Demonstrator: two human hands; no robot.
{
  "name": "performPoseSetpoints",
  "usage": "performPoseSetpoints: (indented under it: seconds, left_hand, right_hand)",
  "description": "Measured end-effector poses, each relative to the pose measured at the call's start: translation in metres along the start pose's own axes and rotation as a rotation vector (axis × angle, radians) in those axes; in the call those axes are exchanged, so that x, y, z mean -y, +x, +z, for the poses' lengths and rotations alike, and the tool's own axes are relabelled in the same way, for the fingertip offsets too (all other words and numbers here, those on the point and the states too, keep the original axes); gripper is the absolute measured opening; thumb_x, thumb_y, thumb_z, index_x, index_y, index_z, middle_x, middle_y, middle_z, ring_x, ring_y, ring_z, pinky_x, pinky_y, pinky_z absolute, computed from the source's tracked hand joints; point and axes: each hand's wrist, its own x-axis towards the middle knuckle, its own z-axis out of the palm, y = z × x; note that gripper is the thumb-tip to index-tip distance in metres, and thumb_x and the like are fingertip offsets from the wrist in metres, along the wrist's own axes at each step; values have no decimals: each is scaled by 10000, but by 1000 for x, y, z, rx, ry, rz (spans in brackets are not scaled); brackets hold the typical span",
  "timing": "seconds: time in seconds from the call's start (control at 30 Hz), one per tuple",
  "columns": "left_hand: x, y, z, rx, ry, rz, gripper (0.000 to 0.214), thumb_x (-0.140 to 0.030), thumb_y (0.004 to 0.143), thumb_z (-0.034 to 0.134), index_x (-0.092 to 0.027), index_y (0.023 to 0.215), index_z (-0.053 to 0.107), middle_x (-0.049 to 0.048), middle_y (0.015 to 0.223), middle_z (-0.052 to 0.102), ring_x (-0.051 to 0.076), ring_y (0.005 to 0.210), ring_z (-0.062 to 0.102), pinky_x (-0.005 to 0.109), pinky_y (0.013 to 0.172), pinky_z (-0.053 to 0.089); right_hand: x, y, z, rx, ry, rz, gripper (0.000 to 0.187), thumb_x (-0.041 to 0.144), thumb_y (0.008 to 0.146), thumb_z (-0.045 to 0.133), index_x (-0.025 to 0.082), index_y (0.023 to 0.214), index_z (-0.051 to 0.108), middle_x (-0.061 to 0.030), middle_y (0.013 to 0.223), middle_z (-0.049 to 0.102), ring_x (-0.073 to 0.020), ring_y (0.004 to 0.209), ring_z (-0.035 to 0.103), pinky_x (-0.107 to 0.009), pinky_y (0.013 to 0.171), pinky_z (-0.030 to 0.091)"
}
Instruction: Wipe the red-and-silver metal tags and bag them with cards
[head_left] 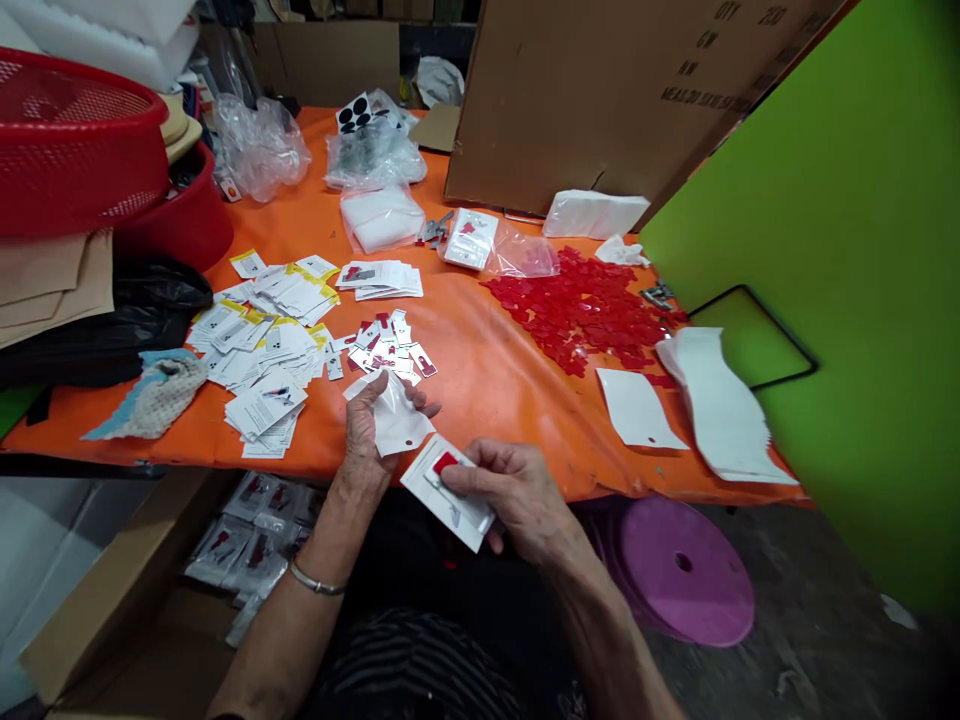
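Observation:
In my left hand [369, 425] is a white plastic pouch [401, 418] with a small hole near its lower edge; the fingers curl behind it. My right hand [517, 490] grips a printed card [457, 515], with the thumb pressing a small red piece [444, 464] onto its face. The card's near corner lies just below the pouch, at the table's front edge. Beyond my left hand is a pile of small red-and-white printed tags [386, 345]. Left of it are heaps of cards with yellow edges [277, 320].
Many red pieces [585, 310] spread over the orange table [480, 370]. White pouches [720, 405] lie at right, and a rag [154, 395] at left. A large carton [592, 90] stands behind. Below are a box of packed pouches [251, 525] and a purple stool [686, 570].

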Motion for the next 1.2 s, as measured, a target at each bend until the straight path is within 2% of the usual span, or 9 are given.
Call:
performPoseSetpoints:
  seconds: [0.1,0.2,0.43,0.67,0.77,0.83,0.97,1.07,1.2]
  left_hand:
    - [5,-2,3,5,25,7,141,-294,689,597,-157,686,561,-6,568,559,117,506,544,370,715,521]
    - [8,-3,3,24,42,-8,155,-288,658,623,-150,707,574,-4,579,569,115,503,541,366,715,522]
    - [12,-3,4,65,32,-82,228,-305,617,630,-117,741,593,18,594,576,183,605,612,412,712,529]
    - [17,-7,6,92,-29,-95,196,-262,623,620,-121,756,590,26,604,596,229,668,644,466,738,518]
    - [19,-12,8,89,-22,-115,220,-271,632,618,-115,786,604,52,630,620,260,704,652,492,744,507]
    - [22,-17,11,80,-16,-110,223,-262,633,615,-123,808,609,59,634,625,276,732,655,498,751,500]
    - [25,-22,16,44,-32,-97,185,-206,646,589,-136,816,609,49,641,616,242,698,645,480,764,496]
    - [25,-20,16,2,-68,-118,127,-176,671,544,-143,780,599,28,612,585,182,604,607,469,772,499]
    - [25,-18,14,24,-107,-80,115,-173,692,519,-145,769,600,22,610,575,158,591,588,466,801,494]
  right_hand:
    - [-8,4,9,80,58,55,279,358,556,710,166,532,509,56,357,507,-53,225,363,-141,199,222]
    - [-9,10,11,83,93,53,273,348,564,701,161,520,506,58,340,493,-45,220,346,-137,200,206]
    - [-6,13,7,3,109,71,260,324,556,688,164,490,494,56,310,474,-44,201,327,-140,198,183]
    - [-21,20,15,-199,150,-43,292,349,591,686,170,515,469,65,316,471,-43,207,335,-135,201,192]
    - [-25,26,17,-298,121,-55,262,291,571,716,170,665,503,57,400,556,-74,255,426,-141,200,253]
    - [-26,30,18,-355,99,-60,344,250,554,732,171,801,506,46,484,613,-101,299,489,-156,204,304]
    - [-26,31,22,-371,130,-143,462,263,593,726,171,972,479,79,498,585,-91,284,461,-166,202,320]
    - [-29,24,23,-314,303,-169,498,300,589,743,173,988,473,73,542,592,-115,366,537,-191,252,419]
    - [-35,8,20,-249,448,-87,447,343,579,759,148,893,507,17,561,632,-135,417,593,-210,327,496]
